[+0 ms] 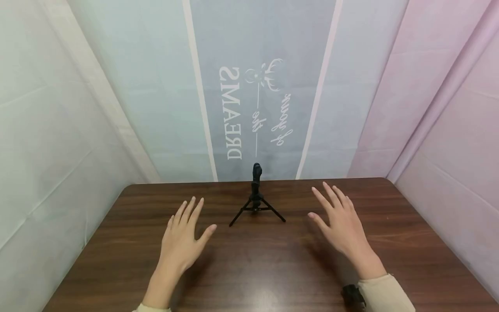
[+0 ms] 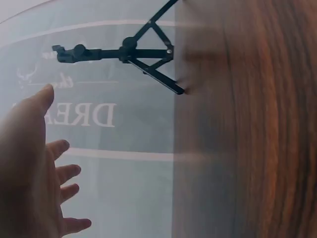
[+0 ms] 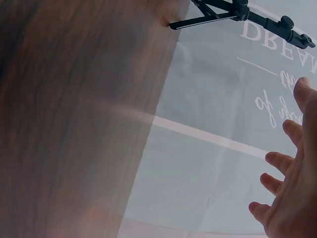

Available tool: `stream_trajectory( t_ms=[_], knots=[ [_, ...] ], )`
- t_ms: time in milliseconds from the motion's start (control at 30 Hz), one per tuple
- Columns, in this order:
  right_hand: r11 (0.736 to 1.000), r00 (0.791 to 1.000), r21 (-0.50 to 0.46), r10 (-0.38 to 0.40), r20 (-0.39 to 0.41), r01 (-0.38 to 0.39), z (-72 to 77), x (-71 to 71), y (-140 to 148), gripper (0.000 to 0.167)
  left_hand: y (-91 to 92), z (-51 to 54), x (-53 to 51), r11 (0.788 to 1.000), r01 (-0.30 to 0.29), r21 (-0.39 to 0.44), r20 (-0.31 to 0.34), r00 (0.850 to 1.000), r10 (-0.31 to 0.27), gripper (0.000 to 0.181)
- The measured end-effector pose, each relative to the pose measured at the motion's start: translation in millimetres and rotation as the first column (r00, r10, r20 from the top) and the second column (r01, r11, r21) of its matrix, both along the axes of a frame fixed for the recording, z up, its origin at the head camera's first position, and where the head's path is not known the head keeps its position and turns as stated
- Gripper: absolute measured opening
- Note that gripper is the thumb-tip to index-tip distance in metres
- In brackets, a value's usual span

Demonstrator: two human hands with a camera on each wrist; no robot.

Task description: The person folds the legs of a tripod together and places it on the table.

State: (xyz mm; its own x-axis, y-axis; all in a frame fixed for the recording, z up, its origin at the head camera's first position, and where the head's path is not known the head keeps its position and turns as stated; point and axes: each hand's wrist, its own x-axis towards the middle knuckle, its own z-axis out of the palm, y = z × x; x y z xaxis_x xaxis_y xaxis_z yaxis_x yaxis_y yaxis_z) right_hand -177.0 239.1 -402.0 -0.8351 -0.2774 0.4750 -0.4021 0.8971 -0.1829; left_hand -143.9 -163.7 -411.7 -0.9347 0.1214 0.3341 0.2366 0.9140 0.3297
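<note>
A small black tripod stand (image 1: 255,190) with a clamp-like head stands upright, legs spread, near the back edge of the table. To its left, my left hand (image 1: 182,242) hovers above the wood with fingers extended and thumb spread, touching nothing. My right hand (image 1: 343,223) is held likewise on the other side, fingers apart and holding nothing. In the left wrist view the tripod (image 2: 129,53) lies beyond my thumb (image 2: 45,99). The right wrist view shows the tripod (image 3: 267,22) cut off by the top edge, apart from my fingers (image 3: 280,161).
The dark wood table (image 1: 257,268) reaches back to a grey-blue cloth curtain (image 1: 265,34) with mirrored white lettering. Pale cloth walls (image 1: 50,130) close in both sides. A black device (image 1: 352,295) sits at my right wrist by the cream sleeve (image 1: 386,294).
</note>
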Motion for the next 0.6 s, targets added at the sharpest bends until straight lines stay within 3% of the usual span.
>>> stream_trajectory(
  t_ms=[300,600],
  knots=[
    [0.998,0.998,0.009,0.066,0.024,-0.066,4.1,-8.4,-1,0.069,4.8,-2.5,-10.7,0.988,0.126,0.092,-0.073,0.990,-0.119,0.074],
    [0.987,0.989,-0.072,0.144,0.010,-0.143,-0.5,-19.4,-2,0.072,2.1,3.0,-25.7,0.952,0.240,0.190,-0.018,0.970,-0.241,0.066]
  ],
)
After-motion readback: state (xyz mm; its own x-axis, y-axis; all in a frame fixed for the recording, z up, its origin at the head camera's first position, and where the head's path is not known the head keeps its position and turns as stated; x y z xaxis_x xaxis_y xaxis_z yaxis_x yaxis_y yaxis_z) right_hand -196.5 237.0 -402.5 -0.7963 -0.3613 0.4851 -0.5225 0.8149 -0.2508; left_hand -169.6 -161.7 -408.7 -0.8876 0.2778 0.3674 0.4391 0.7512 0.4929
